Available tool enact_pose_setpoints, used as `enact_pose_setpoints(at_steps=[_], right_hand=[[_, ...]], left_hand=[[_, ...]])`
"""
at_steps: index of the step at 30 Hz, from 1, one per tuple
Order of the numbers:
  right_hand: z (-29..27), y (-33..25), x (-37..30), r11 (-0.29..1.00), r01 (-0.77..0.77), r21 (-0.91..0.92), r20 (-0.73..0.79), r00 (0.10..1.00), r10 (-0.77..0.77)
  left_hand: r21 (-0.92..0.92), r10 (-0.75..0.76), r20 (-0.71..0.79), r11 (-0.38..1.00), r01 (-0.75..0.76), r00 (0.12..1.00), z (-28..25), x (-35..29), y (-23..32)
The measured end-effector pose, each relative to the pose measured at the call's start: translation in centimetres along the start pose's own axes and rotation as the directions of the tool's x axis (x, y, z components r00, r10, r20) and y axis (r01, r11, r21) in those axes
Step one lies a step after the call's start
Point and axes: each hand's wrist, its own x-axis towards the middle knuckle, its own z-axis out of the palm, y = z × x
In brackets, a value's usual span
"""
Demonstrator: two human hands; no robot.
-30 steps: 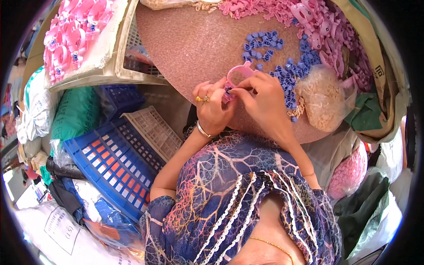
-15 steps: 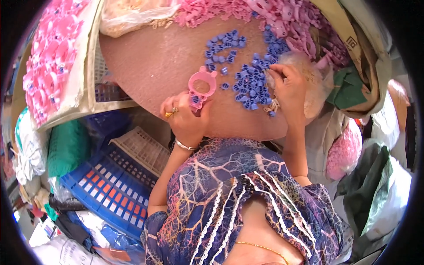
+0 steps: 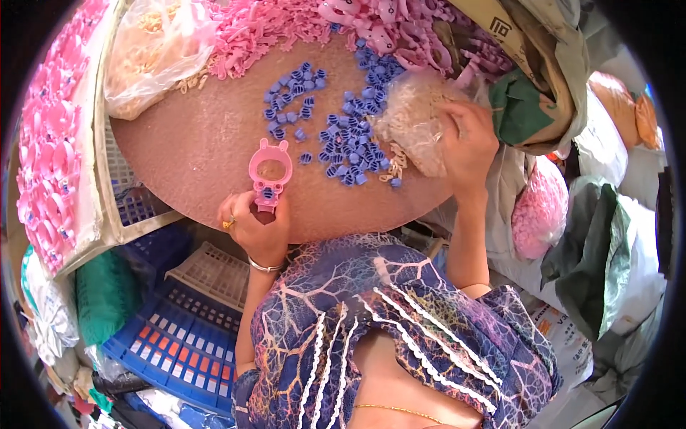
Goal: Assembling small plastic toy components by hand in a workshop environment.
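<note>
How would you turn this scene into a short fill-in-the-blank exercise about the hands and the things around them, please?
1. The left hand holds a ____ ring-shaped piece with two small ears.
2. The small loose parts scattered mid-table are coloured ____.
3. The right hand is at a clear plastic ____ containing beige pieces.
4. The blue slotted basket is on the person's ____ side.

Missing words: pink; blue; bag; left.
</note>
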Motion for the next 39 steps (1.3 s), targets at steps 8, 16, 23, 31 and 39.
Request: enact_pose_setpoints(at_steps=[8, 16, 23, 31, 39], right_hand=[[0.2, -1.2, -4.5, 0.996, -0.04, -0.081, 0.669, 0.739, 0.083], [1.7, -1.5, -5.5, 0.996, 0.001, -0.084, 0.619, 0.784, 0.051], [2.0, -2.1, -4.2, 0.99, -0.131, -0.058, 0.634, 0.761, 0.138], [2.7, -4.8, -2.6, 0.829, -0.526, 0.189, 0.552, 0.756, 0.353], [6.3, -11.8, -3.0, 0.56, -0.457, 0.691, 0.587, 0.807, -0.065]], left_hand=[[-0.007, -0.006, 0.057, 1.0, 0.007, 0.998, 0.2, 0.5, 0.2], [0.004, 0.012, 0.055, 1.0, -0.012, 0.998, 0.1, 0.7, 0.2], [-0.037, 0.0, 0.019, 0.999, 0.001, 1.0, 0.3, 0.5, 0.0], [-0.056, -0.017, -0.038, 0.998, 0.015, 0.999, 0.3, 0.5, 0.5], [-0.172, -0.005, -0.045, 0.985, -0.003, 0.999, 0.1, 0.1, 0.0]])
